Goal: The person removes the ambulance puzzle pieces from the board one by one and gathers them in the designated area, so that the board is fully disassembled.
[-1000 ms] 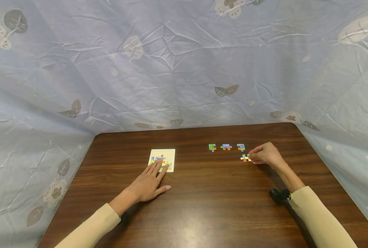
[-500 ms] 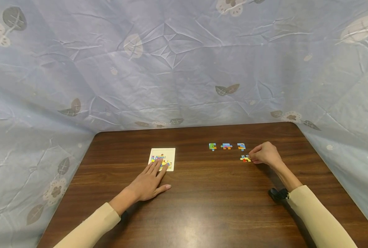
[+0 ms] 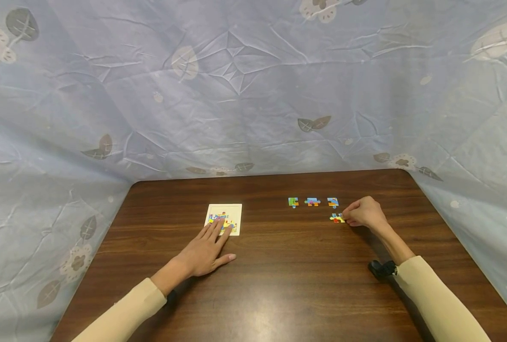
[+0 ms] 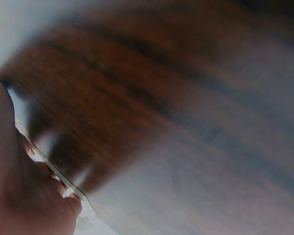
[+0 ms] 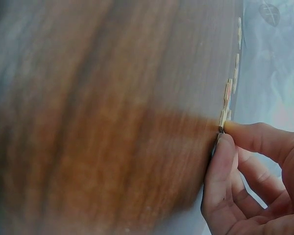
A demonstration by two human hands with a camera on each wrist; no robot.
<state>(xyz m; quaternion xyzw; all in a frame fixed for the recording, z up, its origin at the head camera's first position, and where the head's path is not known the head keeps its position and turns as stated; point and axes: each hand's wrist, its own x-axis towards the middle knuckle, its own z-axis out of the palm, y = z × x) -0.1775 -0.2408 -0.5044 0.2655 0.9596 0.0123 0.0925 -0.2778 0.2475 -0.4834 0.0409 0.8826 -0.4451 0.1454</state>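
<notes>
With fingers spread, my left hand (image 3: 199, 254) rests on the lower part of a cream puzzle board (image 3: 235, 209). Colourful pieces show in the board around those fingers, which hide part of it. In the left wrist view the board's thin edge (image 4: 63, 178) runs along the fingertips. On the right of the table, my right hand (image 3: 368, 213) pinches the right end of a red, yellow and blue jigsaw piece (image 3: 337, 218). The right wrist view has thumb and finger on this piece (image 5: 222, 119), seen edge-on at the tabletop.
Behind the pinched piece lie a green jigsaw piece (image 3: 293, 201), a blue one with pink (image 3: 312, 202) and a blue-orange one (image 3: 332, 202), in a row. The brown wooden table (image 3: 279, 266) ends at a patterned grey-blue curtain (image 3: 244, 118).
The pinched jigsaw piece has slid very slightly left, closer beneath the blue-orange one. My left hand stays in place on the board.
</notes>
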